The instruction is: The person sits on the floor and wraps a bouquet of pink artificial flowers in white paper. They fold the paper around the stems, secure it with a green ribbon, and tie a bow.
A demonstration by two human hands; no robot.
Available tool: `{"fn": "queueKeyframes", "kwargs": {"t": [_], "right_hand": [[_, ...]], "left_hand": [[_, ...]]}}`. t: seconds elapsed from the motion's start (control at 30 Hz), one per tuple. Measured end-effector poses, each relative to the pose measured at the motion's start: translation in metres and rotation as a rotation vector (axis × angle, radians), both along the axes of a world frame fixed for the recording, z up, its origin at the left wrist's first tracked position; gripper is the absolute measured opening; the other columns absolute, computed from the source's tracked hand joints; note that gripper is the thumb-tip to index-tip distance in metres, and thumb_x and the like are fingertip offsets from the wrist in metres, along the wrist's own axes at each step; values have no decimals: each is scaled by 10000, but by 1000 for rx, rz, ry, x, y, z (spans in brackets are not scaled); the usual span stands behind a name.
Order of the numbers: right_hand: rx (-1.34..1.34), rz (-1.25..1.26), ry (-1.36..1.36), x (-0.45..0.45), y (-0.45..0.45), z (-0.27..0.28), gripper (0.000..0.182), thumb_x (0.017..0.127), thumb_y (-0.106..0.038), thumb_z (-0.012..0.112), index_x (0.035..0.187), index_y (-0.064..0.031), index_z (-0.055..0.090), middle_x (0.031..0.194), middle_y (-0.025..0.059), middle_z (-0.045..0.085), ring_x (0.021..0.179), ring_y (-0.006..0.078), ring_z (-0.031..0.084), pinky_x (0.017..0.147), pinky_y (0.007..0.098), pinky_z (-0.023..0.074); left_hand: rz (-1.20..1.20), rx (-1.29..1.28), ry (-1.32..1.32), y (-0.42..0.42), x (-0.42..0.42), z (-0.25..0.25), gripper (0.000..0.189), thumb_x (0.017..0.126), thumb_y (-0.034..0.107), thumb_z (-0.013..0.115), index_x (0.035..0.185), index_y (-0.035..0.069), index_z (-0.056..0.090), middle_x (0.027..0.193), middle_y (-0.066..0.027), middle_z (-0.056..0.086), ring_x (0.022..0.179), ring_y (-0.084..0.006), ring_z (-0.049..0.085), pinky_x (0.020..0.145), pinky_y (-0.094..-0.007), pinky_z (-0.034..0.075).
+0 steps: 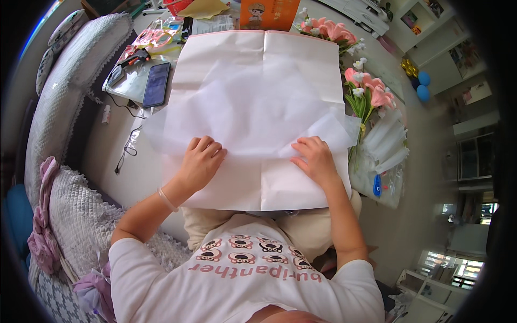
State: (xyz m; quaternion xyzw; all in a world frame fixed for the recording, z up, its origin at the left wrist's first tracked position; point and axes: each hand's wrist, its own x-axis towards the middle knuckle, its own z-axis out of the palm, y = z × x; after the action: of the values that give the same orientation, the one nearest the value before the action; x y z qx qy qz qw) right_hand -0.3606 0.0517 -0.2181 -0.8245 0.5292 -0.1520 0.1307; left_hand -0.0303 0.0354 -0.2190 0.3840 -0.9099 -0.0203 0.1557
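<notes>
A thin, translucent white wrapping sheet [258, 109] lies loosely rumpled over a larger pale pink paper [226, 185] with fold creases. My left hand [204, 161] has its fingers curled at the sheet's near edge, left of the middle crease. At the right part of that same edge, my right hand [317, 159] holds the sheet between thumb and fingers. The sheet's right corner is folded over and sticks out past the pink paper. What lies under the fingertips is hidden.
Pink artificial flowers [371, 91] and gathered white mesh [385, 141] lie to the right, near a blue correction-tape dispenser [377, 185]. On the left are a smartphone [156, 84], a glue gun [137, 56] and a black cable [127, 149]. An orange box [268, 14] stands behind the paper.
</notes>
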Motion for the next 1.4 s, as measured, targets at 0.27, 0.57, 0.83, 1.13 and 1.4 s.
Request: {"fn": "queueKeyframes", "kwargs": {"t": [0.27,0.57,0.83,1.13,1.4], "right_hand": [[-91,-662,246,-35,-44,13,546,768,-386,657,1115,8,506,1004,220,594,947,388,546,811,454,434],[14,-577,-130,-66,-35,-4,297,740,-237,643,734,21,496,691,222,539,655,399,522,593,439,410],[103,-482,-213,-89,-26,-2,253,670,-141,605,699,34,425,609,203,420,545,328,376,535,387,371],[212,-504,-131,-87,-32,-2,250,634,-171,618,730,21,489,652,194,505,610,304,502,595,369,425],[95,-485,-256,-83,-21,-11,407,637,-128,596,1024,-47,499,838,187,596,769,348,575,694,393,462]], "left_hand": [[-12,39,-45,5,-15,7,559,687,172,697,1216,118,524,1306,-93,434,1265,-315,337,1064,-488,245],[11,122,-246,-5,-26,10,749,675,290,738,1341,207,407,1401,-93,347,1337,-395,199,1095,-564,98],[-1,114,-138,-19,2,27,593,679,241,730,1235,198,528,1350,-53,424,1339,-303,248,1098,-561,104],[-44,132,-207,-23,30,23,480,756,248,673,1216,184,553,1347,-68,439,1328,-317,276,1090,-570,113],[-190,171,-61,-40,-57,27,553,804,324,632,1317,226,451,1429,-122,311,1354,-361,190,1075,-577,121]]}}
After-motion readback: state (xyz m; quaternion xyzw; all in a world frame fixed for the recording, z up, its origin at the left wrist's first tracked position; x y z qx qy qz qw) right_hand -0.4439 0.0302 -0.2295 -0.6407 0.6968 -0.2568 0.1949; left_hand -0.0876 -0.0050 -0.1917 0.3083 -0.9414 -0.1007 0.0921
